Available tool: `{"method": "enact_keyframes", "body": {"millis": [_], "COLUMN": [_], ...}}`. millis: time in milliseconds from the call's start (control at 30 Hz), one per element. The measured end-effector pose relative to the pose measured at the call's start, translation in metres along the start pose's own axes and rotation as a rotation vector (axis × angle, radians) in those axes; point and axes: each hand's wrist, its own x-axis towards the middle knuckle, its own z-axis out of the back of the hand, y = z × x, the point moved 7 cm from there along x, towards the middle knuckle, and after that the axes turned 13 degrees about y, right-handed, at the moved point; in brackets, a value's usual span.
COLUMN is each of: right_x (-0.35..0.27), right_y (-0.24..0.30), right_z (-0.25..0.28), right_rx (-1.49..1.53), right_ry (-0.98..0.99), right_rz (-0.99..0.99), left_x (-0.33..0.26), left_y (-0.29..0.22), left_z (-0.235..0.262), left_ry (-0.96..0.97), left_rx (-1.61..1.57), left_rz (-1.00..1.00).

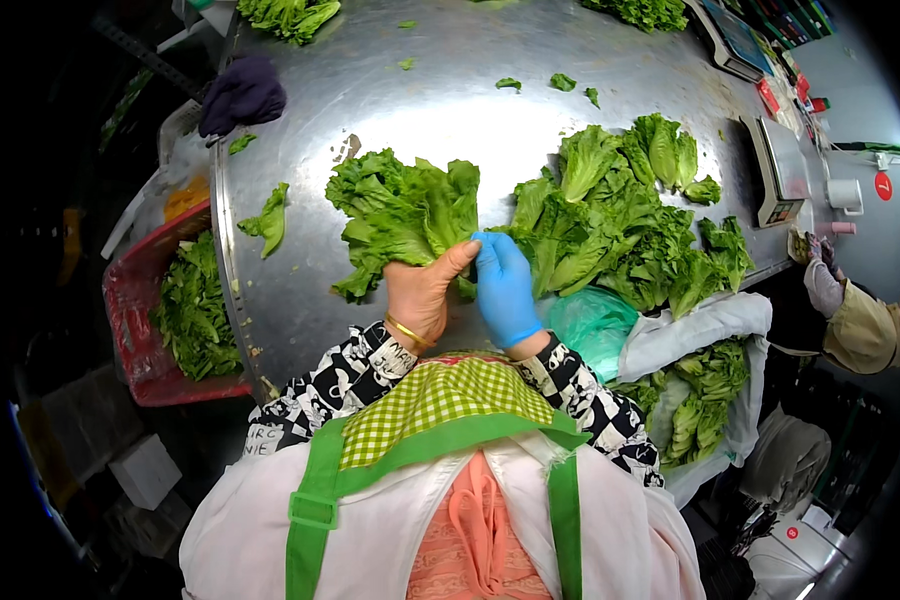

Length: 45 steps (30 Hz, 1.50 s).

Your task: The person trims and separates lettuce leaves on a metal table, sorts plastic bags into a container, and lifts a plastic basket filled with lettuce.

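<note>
A leafy green lettuce point(410, 210) is held just above the metal table, its leaves spreading away from me. My left hand point(422, 292), bare with a gold bangle at the wrist, is closed around its near end, thumb pointing right. My right hand point(507, 290), in a blue glove, is closed in a pinch right at the left thumb's tip, by the lettuce's near right side. Whatever its fingertips grip is hidden. To the right of that hand lies a large pile of lettuce point(610, 225).
A red crate point(135, 330) of leaves stands at the left edge of the metal table point(300, 110). At right, a lined crate point(760, 330) holds lettuce beside a green plastic bag point(590, 325). Scales point(782, 165) and a gloved co-worker's hand point(823, 285) are farther right. A dark cloth point(242, 95) lies far left.
</note>
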Motion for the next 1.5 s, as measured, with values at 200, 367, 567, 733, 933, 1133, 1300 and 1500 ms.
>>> {"method": "enact_keyframes", "body": {"millis": [200,367,567,733,933,1133,1300,1500], "right_x": [0.005,0.005,-0.066,-0.064,-0.054,-0.038,-0.021,-0.008], "right_y": [-0.018,-0.009,-0.031,-0.039,-0.042,0.005,0.024,0.030], "right_z": [0.003,0.016,0.061,0.077,0.081,0.057,0.039,0.026], "right_rx": [0.347,0.249,-0.888,-1.024,-0.792,-0.055,-0.225,-0.290], "right_ry": [-0.122,0.027,0.094,-0.186,-0.151,-0.009,0.128,-0.023], "right_rz": [-0.085,-0.206,-0.248,-0.218,-0.360,-0.311,-0.194,-0.114], "left_x": [-0.006,-0.008,-0.002,-0.003,-0.006,-0.012,-0.003,0.004], "left_y": [0.005,-0.019,-0.012,0.024,0.030,0.033,0.021,0.010], "left_z": [-0.006,-0.001,0.011,-0.005,0.000,-0.005,-0.014,-0.001], "left_ry": [0.060,0.020,0.133,0.196,0.168,0.157,0.272,0.146], "left_rx": [-0.067,0.075,0.003,-0.114,-0.084,-0.314,-0.334,-0.173], "left_rz": [0.085,-0.195,-0.079,0.236,0.295,0.442,0.405,0.201]}}
